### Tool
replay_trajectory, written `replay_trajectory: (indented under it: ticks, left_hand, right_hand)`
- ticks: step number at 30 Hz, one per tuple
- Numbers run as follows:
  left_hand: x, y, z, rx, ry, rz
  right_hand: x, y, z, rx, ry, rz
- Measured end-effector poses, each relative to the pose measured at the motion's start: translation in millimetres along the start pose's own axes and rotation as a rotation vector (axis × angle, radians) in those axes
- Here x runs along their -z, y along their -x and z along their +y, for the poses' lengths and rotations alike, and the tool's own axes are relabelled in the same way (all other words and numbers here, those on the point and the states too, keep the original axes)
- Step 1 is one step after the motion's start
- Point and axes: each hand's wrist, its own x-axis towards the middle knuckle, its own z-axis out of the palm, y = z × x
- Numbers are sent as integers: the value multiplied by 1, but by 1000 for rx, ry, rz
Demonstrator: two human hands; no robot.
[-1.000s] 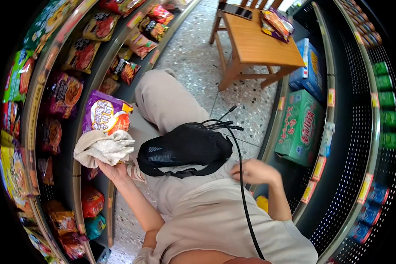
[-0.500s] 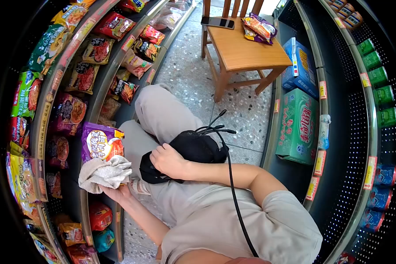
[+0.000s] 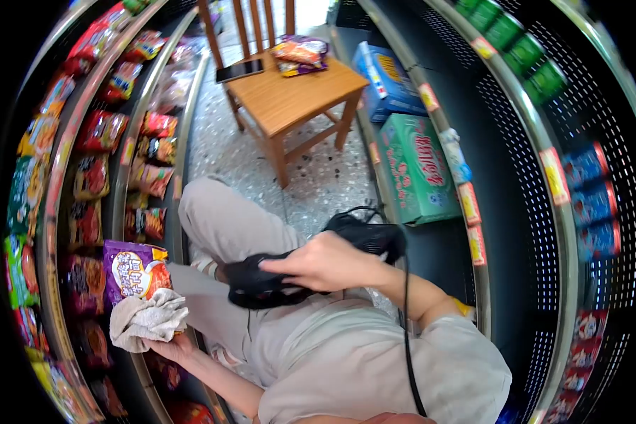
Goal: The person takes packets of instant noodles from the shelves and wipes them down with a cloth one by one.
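At the left, my left hand (image 3: 171, 346) is closed around a crumpled whitish cloth (image 3: 148, 321) and a purple instant noodle packet (image 3: 136, 272). The packet stands up out of the cloth with its printed front toward me, its lower part covered. Over my lap, my right hand (image 3: 321, 263) grips a black fabric pouch (image 3: 261, 279), slightly blurred, with its fingers partly hidden behind it. Black cables (image 3: 364, 212) come out of the pouch's far end, and one runs down over my shirt.
Shelves of noodle packets (image 3: 92, 177) rise close on my left. A wooden chair (image 3: 297, 88) ahead carries a phone (image 3: 239, 71) and more packets (image 3: 302, 53). To the right, shelves hold a green carton (image 3: 418, 169), a blue box (image 3: 389, 81) and several cans (image 3: 593, 201).
My view has turned to the right, shifting the chair and shelves leftward. My right hand has moved right and lifted the pouch's side a little. My left hand keeps the cloth and packet.
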Motion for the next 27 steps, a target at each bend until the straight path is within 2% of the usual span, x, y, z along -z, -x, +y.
replay_trajectory:
  ticks: [4, 7, 8, 9, 10, 11, 14, 16, 18, 22, 24, 25, 27]
  left_hand:
    - [-10, -22, -15, 49, 27, -73]
    - [-38, -20, -26, 110, 0, -28]
    - [-36, -25, -31, 128, -12, -83]
    - [-51, -21, -34, 125, -42, -22]
    - [-66, -15, -40, 119, -72, 43]
    - [-71, -12, -43, 135, -65, 6]
    - [-98, -1, -54, 160, -69, -3]
    - [-91, -3, -60, 182, -6, -115]
    - [-104, 5, -63, 186, -6, -94]
    - [-106, 10, -69, 159, -16, -165]
    - [-110, 16, -68, 172, -56, -46]
    - [-111, 18, -69, 153, -60, -45]
    - [-105, 21, -68, 115, -112, -112]
  right_hand:
    - [66, 70, -21, -323, 235, 301]
    - [100, 120, -41, -513, 575, 491]
    - [108, 137, -45, -570, 715, 535]
    - [116, 152, -46, -558, 822, 629]
    - [124, 168, -50, -644, 874, 683]
    - [132, 185, -54, -711, 964, 714]
    - [151, 237, -56, -775, 1304, 649]
    - [155, 267, -51, -839, 1457, 583]
    - [152, 297, -37, -969, 1530, 543]
    - [137, 316, -16, -1053, 1498, 544]
    - [129, 309, -8, -1007, 1454, 567]
    - [127, 298, -10, -1135, 1364, 538]
    - [118, 280, -5, -1230, 1238, 434]
